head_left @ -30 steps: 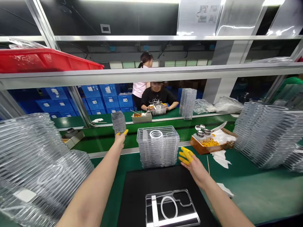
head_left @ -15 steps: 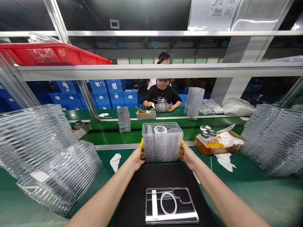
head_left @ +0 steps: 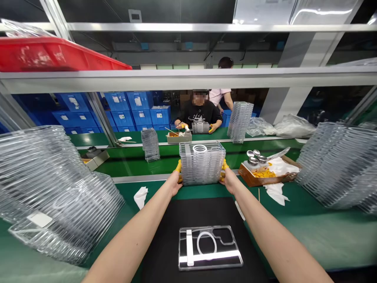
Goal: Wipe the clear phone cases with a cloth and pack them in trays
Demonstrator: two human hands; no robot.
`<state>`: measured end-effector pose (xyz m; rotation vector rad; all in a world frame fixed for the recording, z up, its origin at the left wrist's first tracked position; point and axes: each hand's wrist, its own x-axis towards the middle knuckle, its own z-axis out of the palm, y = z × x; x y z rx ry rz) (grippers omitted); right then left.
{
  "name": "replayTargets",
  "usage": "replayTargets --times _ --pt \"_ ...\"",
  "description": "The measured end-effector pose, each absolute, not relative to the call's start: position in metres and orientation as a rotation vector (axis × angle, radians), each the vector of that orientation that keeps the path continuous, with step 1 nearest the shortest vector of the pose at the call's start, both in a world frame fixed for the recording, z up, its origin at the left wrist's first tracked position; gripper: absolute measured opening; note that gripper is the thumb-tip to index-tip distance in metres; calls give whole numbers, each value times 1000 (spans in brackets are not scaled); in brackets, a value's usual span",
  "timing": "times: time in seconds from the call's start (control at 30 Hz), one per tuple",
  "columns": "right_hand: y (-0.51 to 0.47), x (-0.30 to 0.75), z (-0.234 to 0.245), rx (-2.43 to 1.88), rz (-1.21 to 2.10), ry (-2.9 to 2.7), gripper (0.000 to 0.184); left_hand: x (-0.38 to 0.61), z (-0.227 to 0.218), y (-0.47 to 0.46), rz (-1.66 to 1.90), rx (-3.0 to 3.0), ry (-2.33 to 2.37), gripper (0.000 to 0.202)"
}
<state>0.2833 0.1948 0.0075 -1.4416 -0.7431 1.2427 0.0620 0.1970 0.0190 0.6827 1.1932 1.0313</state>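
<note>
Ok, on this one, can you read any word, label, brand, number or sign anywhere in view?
White labels on the blue crates: too small to read.
Print on a co-worker's black shirt: too small and blurred to read.
Sheets above the top rail: glare, nothing readable.
White tag on the left clear stack: no readable text.
Clear stack between the left hand and right hand: no text seen.

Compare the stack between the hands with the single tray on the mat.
The stack is many clear trays piled up; the single tray is one, lying flat. The left hand and right hand grip the stack's sides; the single tray lies untouched on the black mat. Both are clear, with a white ring.
</note>
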Motion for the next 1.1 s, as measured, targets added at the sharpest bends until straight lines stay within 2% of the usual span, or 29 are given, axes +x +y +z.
replayTargets --times 0.13,0.17,0.23,0.3,0.33,0.4,0.47,0.77,0.83,0.93,1.0,1.03,1.1 --pt "153 295 3 -1399 1090 -802 37 43 18 143 1018 925 1280 42" --pt "133 300 2 -1379 1074 -829 40 35 18 121 1011 1010 1276 50" --pt "87 310 2 -1337 1116 -937 53 18 13 72 950 1178 1227 80" --pt "39 318 0 -1318 1217 -1216 67 4 4 30 677 1598 1145 106" --pt "19 321 -1 -1358 1213 -1406 70 0 -2 15 565 1793 1117 108" --pt "-9 321 -5 -1408 1188 -1706 77 -2 -11 2 421 2059 1093 101" --pt "-15 318 -8 -1433 1160 -1831 80 1 -15 10 472 2120 1100 92" --pt "89 286 -38 -1369 747 -1499 74 17 -6 107 815 2011 1134 84" --pt "93 287 -45 -1418 655 -1457 73 12 -8 114 940 1957 1198 76" --pt "81 289 -46 -1462 413 -1380 61 -8 -7 136 1243 1791 1417 45" --pt "68 282 -38 -1399 315 -1394 47 -26 0 164 1438 1619 1596 32" --pt "63 273 -31 -1342 356 -1449 42 -35 6 181 1512 1533 1680 31" --pt "62 244 -15 -1221 645 -1586 39 -50 22 215 1616 1397 1842 31"
